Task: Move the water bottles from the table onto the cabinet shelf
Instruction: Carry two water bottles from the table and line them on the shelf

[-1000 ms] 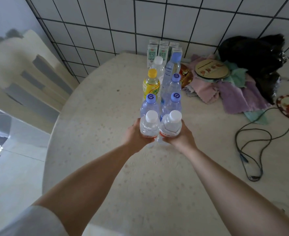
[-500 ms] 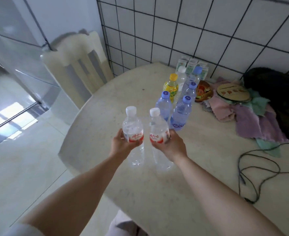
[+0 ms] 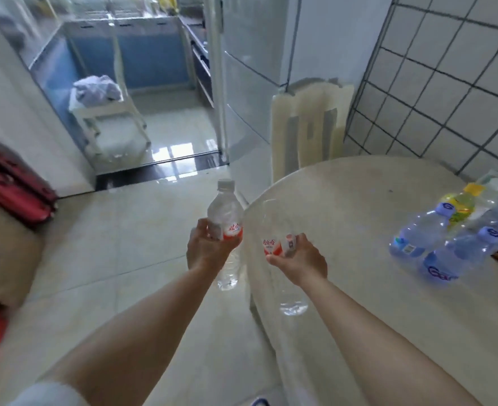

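Holding 2 clear water bottles, a person stands at the edge of a round pale table (image 3: pixel 359 200). The left hand (image 3: pixel 205 252) is wrapped around the red-labelled middle of the left bottle (image 3: pixel 226 227), which is upright with a white cap and hangs over the tiled floor (image 3: pixel 130 230), just off the table's edge. The right hand (image 3: pixel 299 259) is closed around the right bottle (image 3: pixel 280 250) at its red label; this bottle is blurred, its top hard to make out, and it sits above the table's near rim. The 2 bottles are near each other but not touching. Farther right on the table stand 2 blue-capped bottles (image 3: pixel 423 232) and a yellow-capped drink bottle (image 3: pixel 461 200), well apart from the hands. A cream chair (image 3: pixel 309 127) stands behind the table against a tiled wall (image 3: pixel 447 68). A red suitcase (image 3: pixel 10 186) lies at far left.
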